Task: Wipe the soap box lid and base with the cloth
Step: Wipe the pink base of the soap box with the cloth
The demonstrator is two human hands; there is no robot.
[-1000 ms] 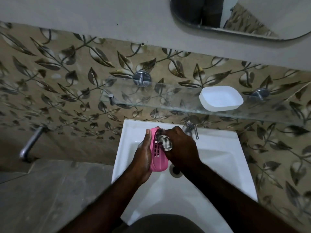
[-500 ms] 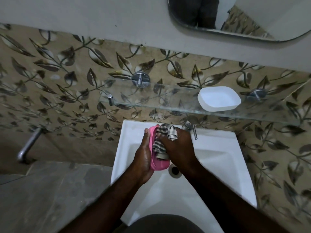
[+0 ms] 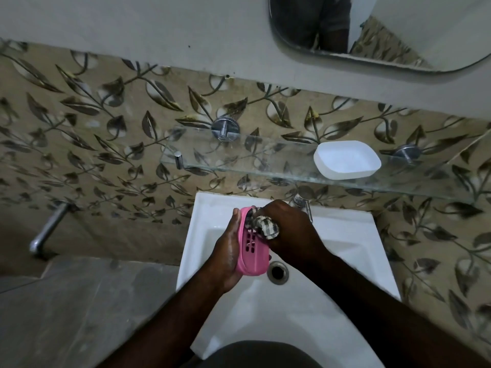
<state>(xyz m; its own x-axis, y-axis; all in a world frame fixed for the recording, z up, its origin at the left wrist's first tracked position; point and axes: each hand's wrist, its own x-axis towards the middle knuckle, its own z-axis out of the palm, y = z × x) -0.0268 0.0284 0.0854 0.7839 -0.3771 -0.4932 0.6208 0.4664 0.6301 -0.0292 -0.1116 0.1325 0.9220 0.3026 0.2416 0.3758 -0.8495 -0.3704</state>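
A pink soap box base [image 3: 252,248] with drain slots is held on its edge over the white sink [image 3: 345,235]. My left hand [image 3: 228,248] grips it from the left side. My right hand [image 3: 289,232] holds a bunched checked cloth [image 3: 268,228] and presses it into the upper part of the pink base's inside. The white soap box lid [image 3: 346,159] lies upside-down on the glass shelf [image 3: 239,160] above the sink, apart from both hands.
A tap [image 3: 303,203] stands at the back of the sink, just behind my right hand. The drain [image 3: 277,272] is below the pink base. A metal tap [image 3: 47,229] sticks out of the tiled wall at the left. A mirror [image 3: 372,30] hangs above.
My right hand slid the cloth from the middle of the pink base up to its top end, baring the drain slots again. My left hand kept its grip.
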